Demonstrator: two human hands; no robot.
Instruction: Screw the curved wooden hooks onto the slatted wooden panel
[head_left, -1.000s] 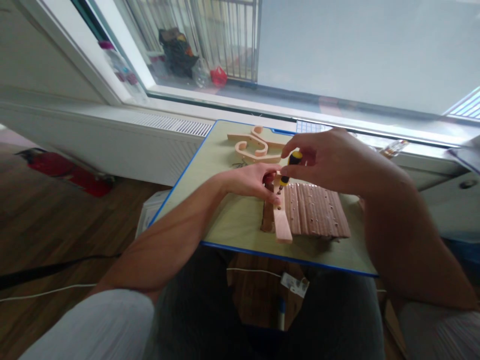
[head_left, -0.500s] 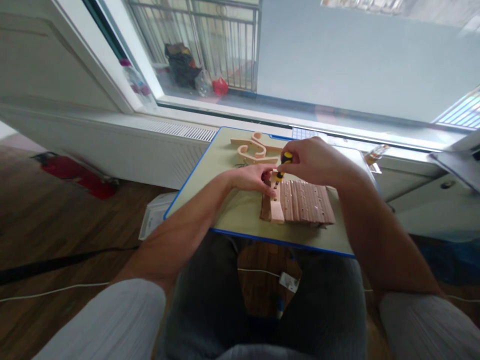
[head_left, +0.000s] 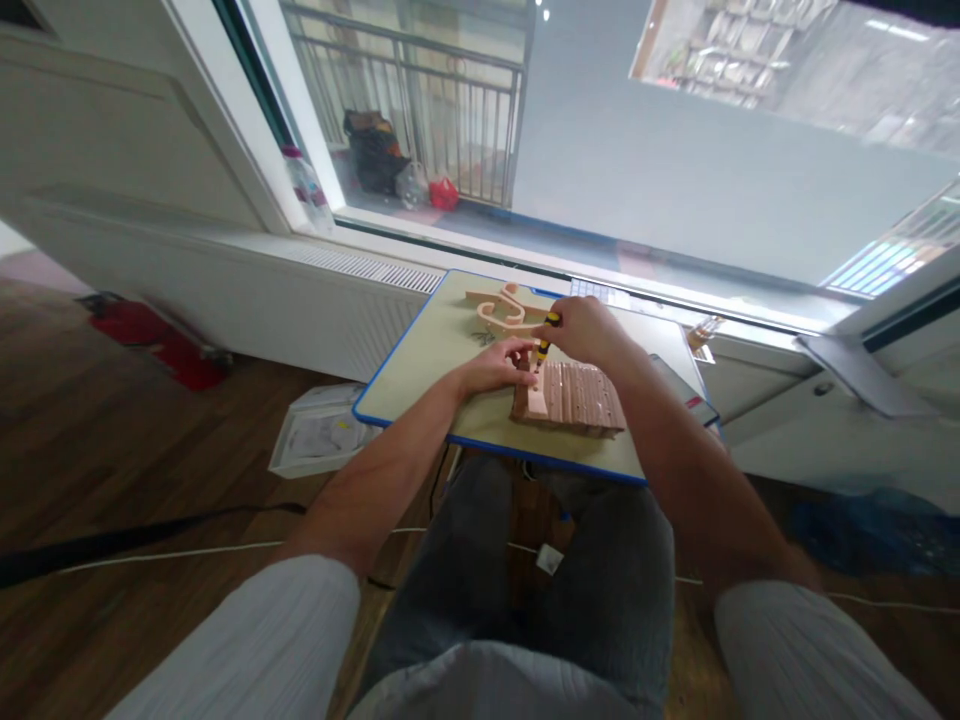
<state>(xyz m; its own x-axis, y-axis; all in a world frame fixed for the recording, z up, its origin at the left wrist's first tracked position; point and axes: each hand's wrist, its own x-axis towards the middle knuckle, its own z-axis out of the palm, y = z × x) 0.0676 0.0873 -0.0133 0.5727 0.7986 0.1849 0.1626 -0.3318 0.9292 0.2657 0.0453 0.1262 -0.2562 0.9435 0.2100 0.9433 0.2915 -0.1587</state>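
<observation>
My right hand [head_left: 581,325] is wrapped round a yellow and black screwdriver [head_left: 548,335]. The tool slants down, its tip at a pale wooden piece [head_left: 537,398]. That piece lies across the left end of a stack of corrugated cardboard [head_left: 585,398]. With its fingers closed on the upper part of the wooden piece, my left hand [head_left: 501,367] presses from the left side. Behind the hands, curved wooden hooks [head_left: 501,310] lie on the small table [head_left: 420,360]. A few small dark screws [head_left: 484,338] rest near my left hand.
A tablet-like device [head_left: 682,388] lies at the table's right side, beside my right forearm. Left of the table sits a clear plastic box [head_left: 319,435] on a lower level. A red fire extinguisher [head_left: 161,340] lies on the floor. Beyond the table are a radiator [head_left: 375,290] and window.
The camera view has shifted, so the table appears lower and more of its right side shows. The screwdriver leans more in my right hand, while my left hand keeps its hold.
</observation>
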